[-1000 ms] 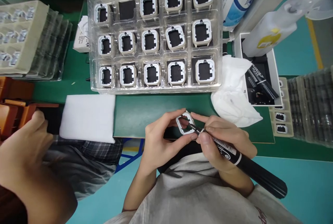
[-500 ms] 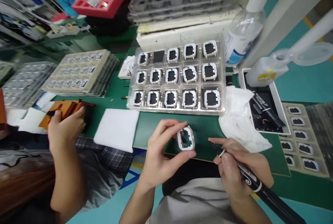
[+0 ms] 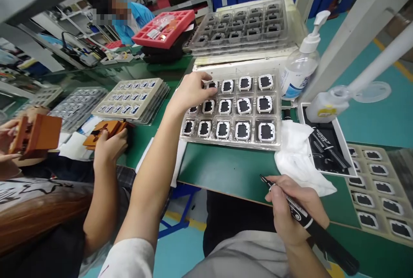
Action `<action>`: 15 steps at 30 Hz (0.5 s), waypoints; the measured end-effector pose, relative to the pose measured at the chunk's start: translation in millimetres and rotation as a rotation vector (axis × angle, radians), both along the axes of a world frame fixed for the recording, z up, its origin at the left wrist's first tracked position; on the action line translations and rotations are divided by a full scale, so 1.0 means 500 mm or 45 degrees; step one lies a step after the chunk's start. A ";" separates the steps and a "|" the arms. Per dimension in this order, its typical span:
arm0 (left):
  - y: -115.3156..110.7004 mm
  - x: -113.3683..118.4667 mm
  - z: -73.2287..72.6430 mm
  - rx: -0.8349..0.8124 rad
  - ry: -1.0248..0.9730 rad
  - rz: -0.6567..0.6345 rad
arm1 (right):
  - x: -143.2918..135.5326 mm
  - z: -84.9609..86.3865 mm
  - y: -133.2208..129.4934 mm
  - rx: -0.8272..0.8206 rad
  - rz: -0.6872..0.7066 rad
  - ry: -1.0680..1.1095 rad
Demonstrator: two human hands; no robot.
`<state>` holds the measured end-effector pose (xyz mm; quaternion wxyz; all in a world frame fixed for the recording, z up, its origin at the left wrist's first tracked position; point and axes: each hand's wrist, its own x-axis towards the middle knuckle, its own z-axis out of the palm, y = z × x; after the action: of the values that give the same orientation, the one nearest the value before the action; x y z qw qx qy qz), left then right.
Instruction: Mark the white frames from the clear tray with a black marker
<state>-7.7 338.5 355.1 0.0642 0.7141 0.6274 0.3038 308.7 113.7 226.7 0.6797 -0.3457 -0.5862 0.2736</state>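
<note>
White frame (image 3: 213,84) reached in the tray's far row, marker (image 3: 308,222) held clear of it

The frame is seated in the far row of the clear tray (image 3: 232,143), near the left end. It is flanked by the thumb and fingertips of the left hand (image 3: 193,91); whether it is gripped cannot be told. The tray's left corner is covered by that hand and forearm. By the closed fingers of the right hand (image 3: 311,202) the marker is gripped, its dark tip uncapped and pointed towards the tray, well apart from it. Between the tray's near edge and the front edge of the green tabletop (image 3: 222,162), a bare strip is left. The tray is hemmed in on the right by a crumpled white cloth (image 3: 293,153) and a pump bottle (image 3: 298,71); on the near left, a white pad (image 3: 179,162) is crossed by the left forearm. Small white print is borne on the marker's barrel, too small to be read. The pump bottle is labelled in white and blue, its wording illegible. A yellow label is carried by a white bottle (image 3: 325,108), stood at the far end of an open box (image 3: 351,155).
</note>
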 end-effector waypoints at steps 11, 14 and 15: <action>0.052 0.084 0.003 -0.043 0.269 -0.152 | -0.001 0.004 0.000 0.041 0.033 -0.017; 0.059 0.094 -0.001 -0.036 0.287 -0.169 | 0.000 0.001 0.000 0.043 0.011 -0.023; 0.058 0.096 0.000 -0.027 0.273 -0.172 | 0.000 -0.001 -0.001 0.034 0.009 -0.032</action>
<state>40.2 367.4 355.0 0.0247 0.7823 0.5844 0.2141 308.8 113.4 226.2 0.6758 -0.3380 -0.5996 0.2638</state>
